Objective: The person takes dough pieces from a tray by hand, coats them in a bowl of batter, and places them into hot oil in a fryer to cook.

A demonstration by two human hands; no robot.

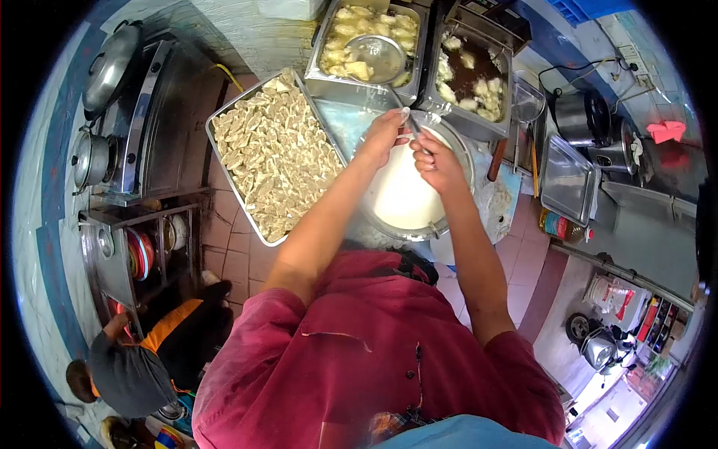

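A round mesh skimmer (378,56) rests over the left fryer (313,73), where pale pieces of food (360,70) float in oil. Its long handle slants down toward me. My right hand (437,161) is closed around the lower handle. Higher up, my left hand (385,136) has its fingers curled against the same handle; part of that grip is hidden. Beneath both hands stands a wide metal pot of white batter (404,191). To the left, a rectangular tray (254,233) is heaped with flat, coated pieces (277,153).
A second fryer (471,123) with dark oil and frying pieces stands right. Beyond it are a metal tray (566,179), an oil bottle (565,226) and a large pot (580,116). A stove (161,127) lines the left wall; a person (138,367) crouches at a shelf (112,251).
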